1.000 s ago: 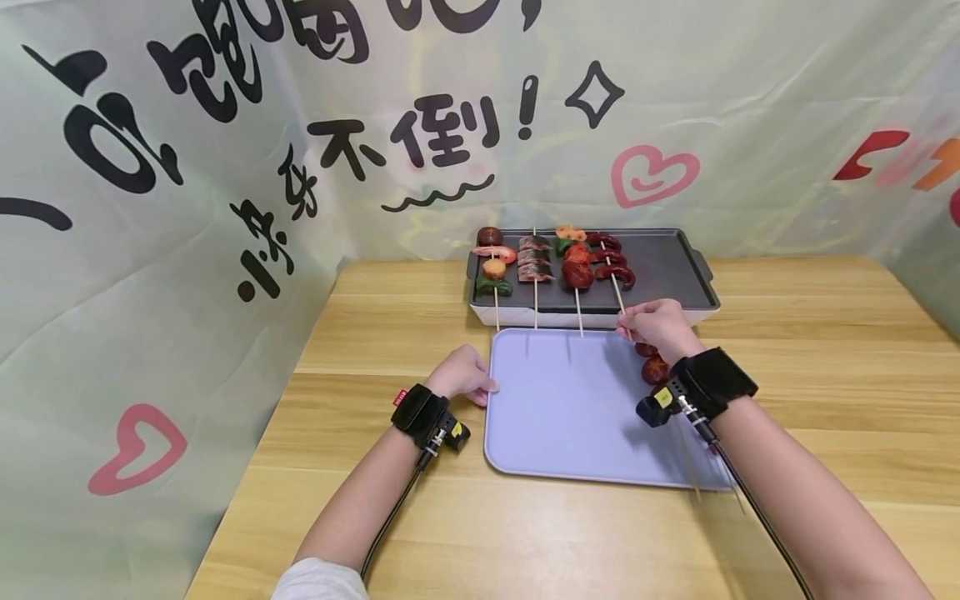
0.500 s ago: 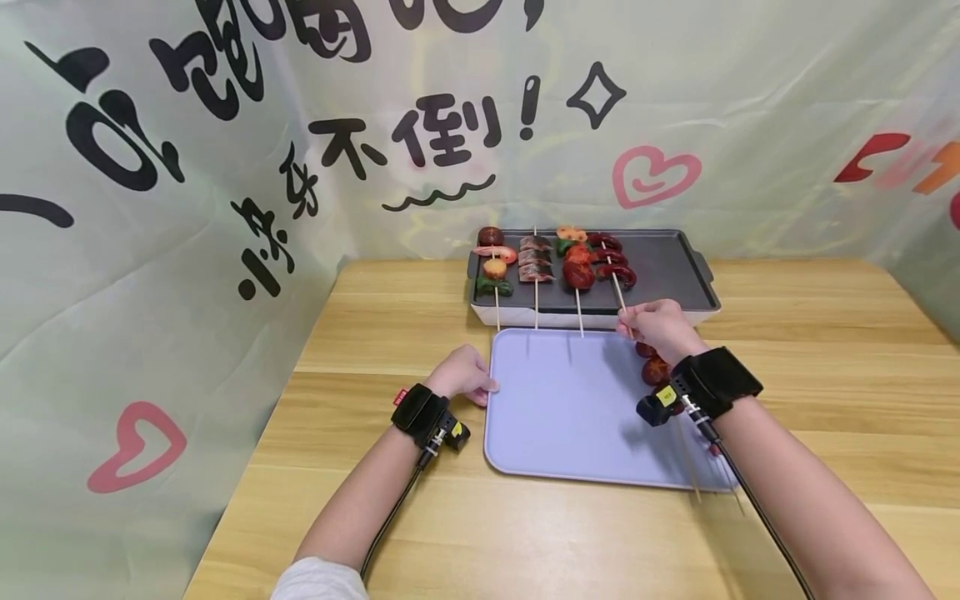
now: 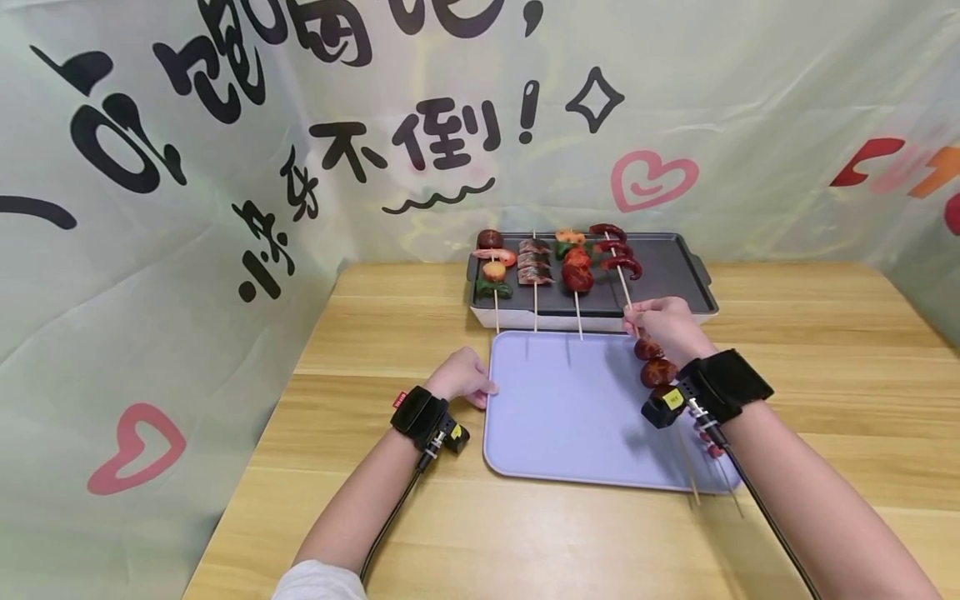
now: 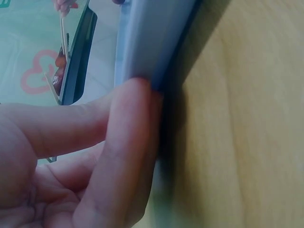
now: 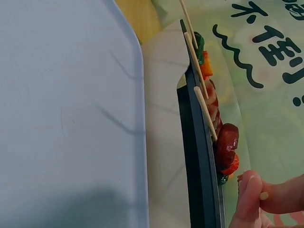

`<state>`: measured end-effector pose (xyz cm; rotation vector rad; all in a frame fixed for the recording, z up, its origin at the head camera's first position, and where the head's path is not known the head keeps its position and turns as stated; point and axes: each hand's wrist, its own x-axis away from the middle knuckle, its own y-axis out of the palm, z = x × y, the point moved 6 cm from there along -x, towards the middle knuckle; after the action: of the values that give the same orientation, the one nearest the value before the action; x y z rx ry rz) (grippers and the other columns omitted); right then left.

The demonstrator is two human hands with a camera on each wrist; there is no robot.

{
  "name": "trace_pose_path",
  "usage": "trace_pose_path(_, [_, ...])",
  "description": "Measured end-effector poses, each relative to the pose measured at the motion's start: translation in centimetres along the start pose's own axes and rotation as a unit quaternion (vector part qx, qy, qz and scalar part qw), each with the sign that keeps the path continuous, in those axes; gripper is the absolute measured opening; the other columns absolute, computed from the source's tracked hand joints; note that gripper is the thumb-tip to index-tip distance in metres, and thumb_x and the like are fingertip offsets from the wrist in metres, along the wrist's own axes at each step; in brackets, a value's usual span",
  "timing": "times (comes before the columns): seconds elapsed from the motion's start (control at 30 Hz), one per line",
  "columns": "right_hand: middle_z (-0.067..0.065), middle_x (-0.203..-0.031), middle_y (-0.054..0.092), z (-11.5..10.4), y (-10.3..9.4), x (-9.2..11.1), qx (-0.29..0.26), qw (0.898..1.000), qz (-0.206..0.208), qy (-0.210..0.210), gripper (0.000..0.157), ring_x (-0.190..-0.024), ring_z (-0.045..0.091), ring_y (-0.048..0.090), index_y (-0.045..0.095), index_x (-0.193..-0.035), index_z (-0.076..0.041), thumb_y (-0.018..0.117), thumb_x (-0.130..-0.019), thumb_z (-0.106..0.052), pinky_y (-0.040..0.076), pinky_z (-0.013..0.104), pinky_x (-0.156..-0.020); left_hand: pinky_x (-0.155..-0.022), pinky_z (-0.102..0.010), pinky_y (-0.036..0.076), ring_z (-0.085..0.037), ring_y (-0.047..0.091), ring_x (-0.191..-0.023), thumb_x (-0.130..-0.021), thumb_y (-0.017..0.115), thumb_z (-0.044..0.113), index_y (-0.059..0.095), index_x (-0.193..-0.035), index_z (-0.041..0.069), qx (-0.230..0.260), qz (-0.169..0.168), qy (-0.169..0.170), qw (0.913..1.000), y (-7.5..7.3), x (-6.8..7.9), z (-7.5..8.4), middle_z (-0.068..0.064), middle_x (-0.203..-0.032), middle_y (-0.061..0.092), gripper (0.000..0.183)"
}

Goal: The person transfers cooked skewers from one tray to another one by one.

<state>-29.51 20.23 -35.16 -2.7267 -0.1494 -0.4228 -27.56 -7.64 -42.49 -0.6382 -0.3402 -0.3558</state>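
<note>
In the head view my right hand [image 3: 663, 323] pinches the lower stick of a skewer [image 3: 619, 249] threaded with dark red curved pieces. Its food end lies over the right half of the black grill pan [image 3: 667, 271]. The right wrist view shows thumb and fingertips [image 5: 249, 192] closed on the stick, its cut end poking out. At the left edge of the lilac tray [image 3: 570, 408], my left hand [image 3: 462, 375] grips the rim, thumb on top. Close up in the left wrist view, the fingers [image 4: 128, 123] meet the tray's edge [image 4: 159, 33].
Three other skewers lie side by side on the pan: mushroom and shrimp [image 3: 493, 256], fish slices [image 3: 535, 262], mixed vegetables with a red-brown piece [image 3: 577, 271]. Their sticks overhang the front. On the tray's right, partly under the right forearm, lie skewers of round brown pieces [image 3: 657, 372] and pinkish pieces [image 3: 715, 451].
My right hand has shifted slightly right, carrying the dark red skewer with it, away from the vegetable skewer. The left hand and the tray have stayed put.
</note>
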Motion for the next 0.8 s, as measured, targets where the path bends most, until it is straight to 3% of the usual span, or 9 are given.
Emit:
trace_pose_path(0.23, [0.011,-0.102,0.055,0.3,-0.1,0.6,-0.012,1.000,-0.014,0.016,0.038,-0.078,0.008,0.054,0.041,-0.125,0.008,0.045,-0.097,-0.017,0.047,0.032,-0.087,-0.050,-0.022,0.055,-0.011,0.056,-0.042,-0.079,0.067,-0.001,0.065,-0.071,-0.007,0.001,0.001,0.000,1.0000,0.0,0.1,0.1,-0.007,-0.053,0.057,0.011])
trace_pose_path(0.37, [0.008,-0.101,0.056,0.5,0.0,0.9,-0.012,1.000,-0.020,0.020,0.039,-0.080,0.009,0.054,0.041,-0.126,0.007,0.045,-0.097,-0.019,0.047,0.033,-0.090,-0.050,-0.023,0.056,-0.011,0.056,-0.043,-0.079,0.067,-0.002,0.066,-0.073,-0.008,0.002,0.001,-0.002,1.0000,0.0,0.0,0.0,-0.008,-0.054,0.058,0.009])
trace_pose_path(0.67, [-0.003,-0.087,0.058,1.0,0.2,2.0,-0.007,0.999,-0.034,0.006,0.040,-0.079,0.007,0.055,0.040,-0.125,0.010,0.046,-0.097,-0.019,0.051,0.024,-0.081,-0.050,-0.023,0.056,-0.011,0.056,-0.043,-0.079,0.067,-0.002,0.066,-0.074,-0.009,0.007,-0.001,0.001,1.0000,0.0,0.0,-0.1,-0.008,-0.055,0.058,0.008])
trace_pose_path(0.8, [-0.005,-0.082,0.058,1.2,0.4,2.5,-0.009,0.999,-0.038,-0.014,0.033,-0.076,0.006,0.054,0.044,-0.117,0.008,0.046,-0.097,-0.018,0.049,0.023,-0.071,-0.050,-0.023,0.056,-0.011,0.056,-0.042,-0.079,0.067,-0.002,0.066,-0.074,-0.008,0.005,-0.001,0.003,1.0000,0.0,-0.1,-0.1,-0.007,-0.054,0.057,0.008])
